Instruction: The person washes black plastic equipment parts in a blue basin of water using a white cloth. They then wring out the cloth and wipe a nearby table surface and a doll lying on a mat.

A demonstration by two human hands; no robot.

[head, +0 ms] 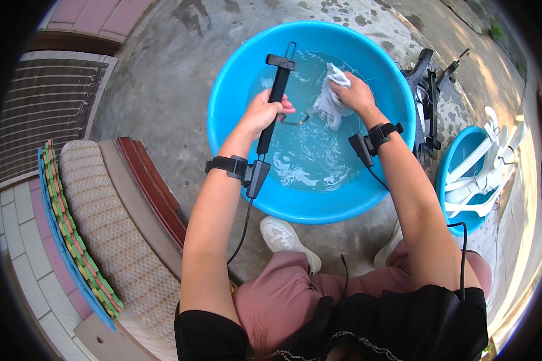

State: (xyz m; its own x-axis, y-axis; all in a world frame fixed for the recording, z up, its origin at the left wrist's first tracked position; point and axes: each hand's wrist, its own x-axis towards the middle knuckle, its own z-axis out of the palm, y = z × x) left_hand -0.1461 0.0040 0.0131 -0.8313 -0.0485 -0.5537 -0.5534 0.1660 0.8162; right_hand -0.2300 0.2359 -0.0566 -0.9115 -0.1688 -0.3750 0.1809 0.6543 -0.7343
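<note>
My left hand (265, 112) grips the bar of a black clip hanger (278, 85) near its middle, above the water. The hanger's metal hook (296, 122) points right, towards the cloth. A clip sits at the bar's far end. In my right hand (356, 92) is a bunched wet white cloth (330, 101), its lower part hanging down to the water. Both hands are over a large round blue plastic basin (318, 215) holding cloudy, rippling water (316, 149).
Several black hangers (429, 99) lie on wet concrete right of the basin. A smaller blue basin (441, 185) beside them holds white hangers (488, 167). At left stands a cushioned seat (113, 216) with a reddish-brown wooden edge (151, 189). Cables (240, 239) run from both wrist-strapped devices.
</note>
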